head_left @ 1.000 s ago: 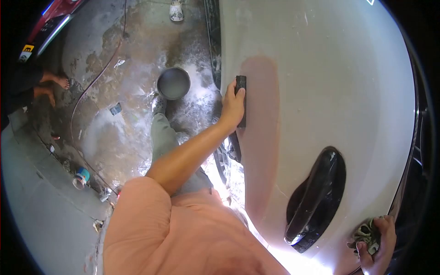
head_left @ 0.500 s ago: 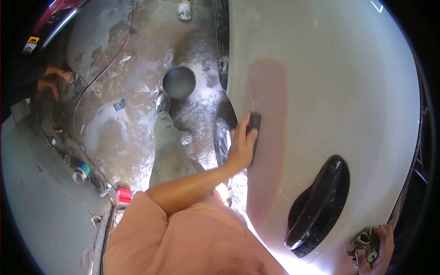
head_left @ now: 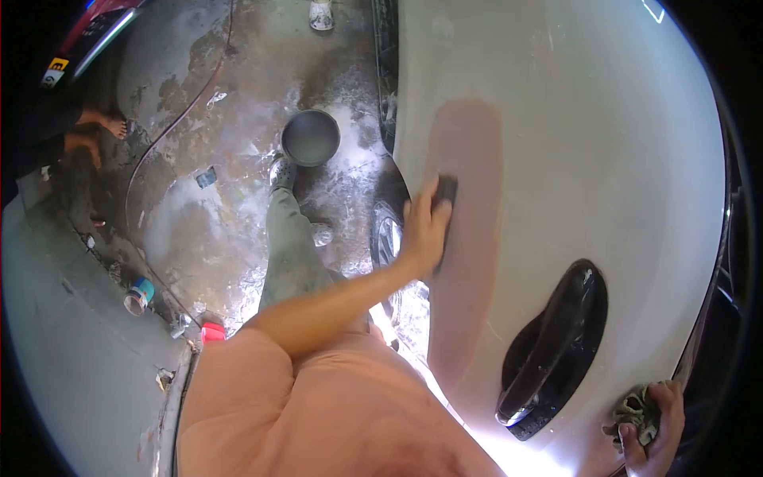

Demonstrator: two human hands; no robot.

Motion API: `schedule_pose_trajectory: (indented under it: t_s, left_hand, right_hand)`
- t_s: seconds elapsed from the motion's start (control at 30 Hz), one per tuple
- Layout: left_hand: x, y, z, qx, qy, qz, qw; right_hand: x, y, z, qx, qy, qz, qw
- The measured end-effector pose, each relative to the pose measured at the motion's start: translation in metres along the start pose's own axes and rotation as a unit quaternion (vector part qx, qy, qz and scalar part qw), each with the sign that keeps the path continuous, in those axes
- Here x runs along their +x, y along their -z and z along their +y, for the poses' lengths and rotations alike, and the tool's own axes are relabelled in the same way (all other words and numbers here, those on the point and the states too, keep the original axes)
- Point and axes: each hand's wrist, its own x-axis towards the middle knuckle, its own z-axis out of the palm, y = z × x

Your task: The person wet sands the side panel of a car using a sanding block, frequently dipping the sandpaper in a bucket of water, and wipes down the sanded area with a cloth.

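My left hand (head_left: 425, 226) is wrapped round a dark sanding block (head_left: 448, 189) and presses it along the left edge of a long pinkish-brown patch (head_left: 474, 238). This patch lies on a pale car door panel (head_left: 572, 159). At the lower right, my right hand (head_left: 669, 433) grips a crumpled, patterned greenish cloth (head_left: 638, 417) against the car near the panel's edge. Between the hands is a black door handle (head_left: 560, 342) with a shiny tip. The block's underside is hidden.
A dark bucket (head_left: 311, 138) stands on the wet, stained floor (head_left: 246, 95) by my foot. A hose (head_left: 171, 131) runs across the floor. Another person's bare feet (head_left: 103, 127) show at left. A can (head_left: 140, 294) and a red object (head_left: 212, 331) lie near a grey panel (head_left: 71, 334).
My left hand has slid the sanding block a little way up the patch, away from my body. The right hand keeps its hold on the cloth, nearly still.
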Motion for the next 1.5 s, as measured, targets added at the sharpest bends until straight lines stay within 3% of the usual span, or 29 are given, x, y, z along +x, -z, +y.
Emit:
schedule_pose_trajectory:
  t_s: [0.07,0.17,0.2,0.3,0.33,0.43,0.53,0.63,0.73,0.93,1.03,1.13,1.3,1.4,1.5]
  left_hand:
    - [0.072,0.002,-0.008,-0.079,0.008,-0.006,0.997]
    - [0.075,0.004,-0.002,-0.096,0.016,-0.015,0.995]
    - [0.043,0.002,0.000,-0.023,0.001,0.004,1.000]
    - [-0.035,-0.001,-0.018,-0.001,-0.059,-0.007,0.998]
    - [-0.026,0.001,-0.014,0.032,-0.045,-0.021,0.998]
    - [0.069,-0.002,-0.020,-0.073,-0.011,-0.017,0.997]
    - [0.096,0.004,-0.001,-0.084,0.077,-0.026,0.993]
    - [-0.001,-0.004,-0.012,0.023,-0.061,0.008,0.998]
    - [-0.020,0.001,-0.007,0.018,-0.049,-0.008,0.999]
    - [0.102,0.003,0.009,-0.128,0.041,-0.011,0.991]
    - [0.010,-0.002,0.002,-0.010,-0.009,0.015,1.000]
    - [-0.019,0.002,-0.007,-0.006,-0.061,-0.004,0.998]
    - [0.107,0.009,0.010,-0.074,-0.007,0.003,0.997]
    - [0.087,0.017,0.024,-0.139,0.061,0.003,0.988]
    - [0.010,0.006,-0.013,-0.065,-0.010,0.006,0.998]
  right_hand:
    - [-0.006,-0.014,0.008,0.017,0.002,0.041,0.999]
    - [-0.004,-0.018,0.013,0.061,0.008,0.051,0.997]
    - [-0.003,-0.018,0.015,0.065,0.004,0.047,0.997]
    - [-0.003,-0.010,0.009,0.050,-0.011,0.014,0.999]
    - [0.001,0.000,-0.002,0.027,-0.013,-0.004,1.000]
    - [0.000,0.000,-0.008,-0.001,-0.020,-0.004,1.000]
    - [-0.002,-0.003,-0.010,-0.002,-0.024,0.001,1.000]
    - [0.002,0.001,-0.007,-0.005,-0.011,-0.011,1.000]
    - [0.004,0.003,-0.006,-0.021,0.024,-0.002,0.999]
    - [-0.001,0.003,-0.013,-0.011,-0.010,-0.016,1.000]
    - [0.002,0.004,-0.012,-0.004,-0.009,-0.013,1.000]
    - [0.005,0.005,-0.012,-0.010,0.007,-0.007,1.000]
    - [0.003,0.003,-0.013,0.023,0.000,-0.003,1.000]
    - [0.004,0.002,-0.018,0.029,-0.008,0.000,1.000]
    - [0.004,-0.003,-0.009,0.029,0.007,0.011,0.999]
